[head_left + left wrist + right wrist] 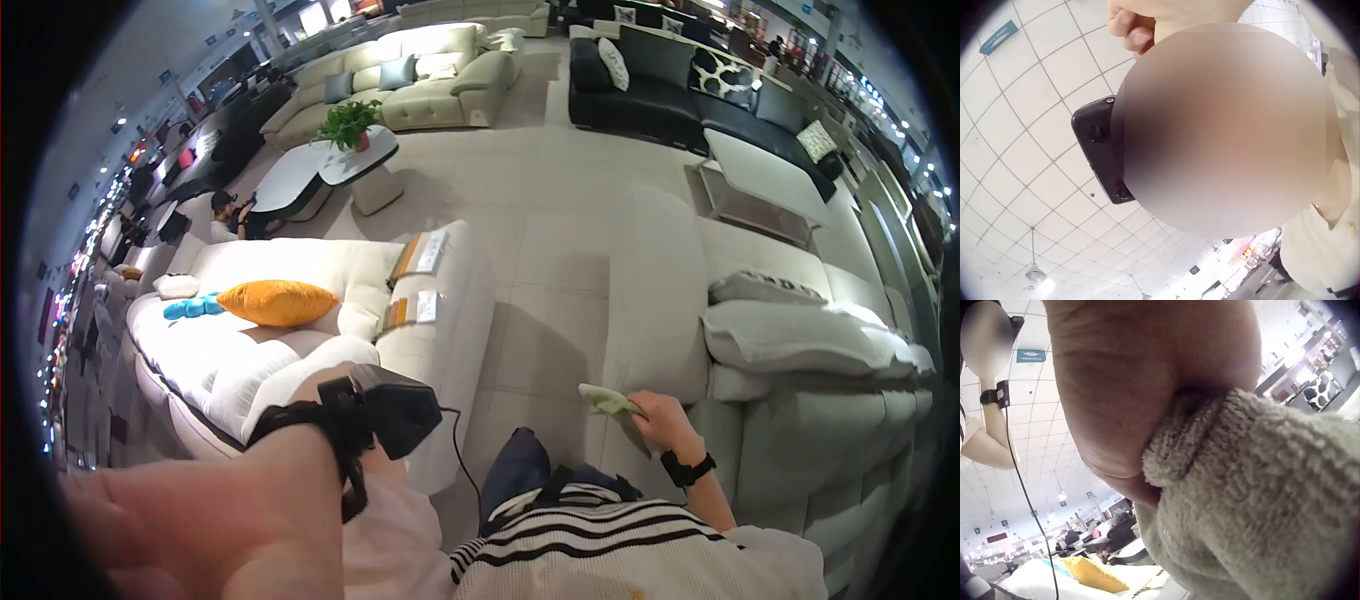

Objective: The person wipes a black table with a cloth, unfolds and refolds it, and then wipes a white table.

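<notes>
My right hand grips a pale green fleecy cloth beside the corner of a light sofa. In the right wrist view the thick pile of the cloth bunches under the palm, and most of the fingers are hidden. Raised close to the head camera, my left hand looms large and blurred at the lower left. The left wrist view shows its curled fingers cut off by the top edge, near a black camera device at the head; I cannot tell whether they hold anything.
On the left stands a white sofa with an orange cushion and sample swatches. A pale sofa with pillows is at right. Tiled floor runs between them. A cable hangs from the left wrist camera.
</notes>
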`<state>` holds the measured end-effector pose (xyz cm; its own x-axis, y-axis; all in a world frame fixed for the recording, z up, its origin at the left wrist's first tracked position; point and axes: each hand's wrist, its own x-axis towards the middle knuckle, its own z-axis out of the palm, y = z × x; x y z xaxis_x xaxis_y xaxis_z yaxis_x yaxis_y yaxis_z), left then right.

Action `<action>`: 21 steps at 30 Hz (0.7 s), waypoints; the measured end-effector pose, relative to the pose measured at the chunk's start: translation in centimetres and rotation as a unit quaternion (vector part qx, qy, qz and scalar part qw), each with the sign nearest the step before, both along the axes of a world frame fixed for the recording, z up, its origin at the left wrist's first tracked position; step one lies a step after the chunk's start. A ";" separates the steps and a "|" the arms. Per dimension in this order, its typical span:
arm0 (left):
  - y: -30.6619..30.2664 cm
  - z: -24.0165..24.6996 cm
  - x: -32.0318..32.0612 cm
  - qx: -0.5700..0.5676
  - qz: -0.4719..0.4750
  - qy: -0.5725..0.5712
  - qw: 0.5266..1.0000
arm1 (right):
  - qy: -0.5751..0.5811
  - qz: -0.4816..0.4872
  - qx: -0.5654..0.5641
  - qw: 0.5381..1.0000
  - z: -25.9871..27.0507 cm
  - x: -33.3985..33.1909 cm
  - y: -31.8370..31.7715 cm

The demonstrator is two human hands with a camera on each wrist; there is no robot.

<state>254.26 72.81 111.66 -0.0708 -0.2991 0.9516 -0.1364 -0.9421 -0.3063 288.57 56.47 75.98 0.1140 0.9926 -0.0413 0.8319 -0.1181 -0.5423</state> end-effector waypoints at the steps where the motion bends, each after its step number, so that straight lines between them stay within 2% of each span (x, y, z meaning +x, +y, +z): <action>1: 1.6 -0.3 1.0 0.003 0.013 -0.003 1.000 | 0.006 0.004 -0.003 1.000 -0.4 1.5 1.8; 5: 8.4 -2.2 4.9 0.037 0.052 -0.018 0.998 | -0.015 0.013 0.011 1.000 -4.1 4.8 8.4; 8: 13.9 -3.6 7.1 0.041 0.069 -0.023 0.997 | 0.054 -0.021 -0.025 0.998 -3.7 5.9 14.2; 11: 20.0 -3.7 9.1 0.017 0.083 -0.015 0.996 | 0.080 -0.048 -0.013 0.996 -4.2 7.9 19.6; 16: 30.3 -3.2 13.7 0.029 0.069 -0.017 0.997 | 0.045 -0.065 0.010 0.997 -3.3 12.3 29.8; 21: 41.3 -2.5 22.7 0.036 0.060 -0.040 0.997 | 0.063 -0.117 -0.013 0.991 -2.3 16.8 37.3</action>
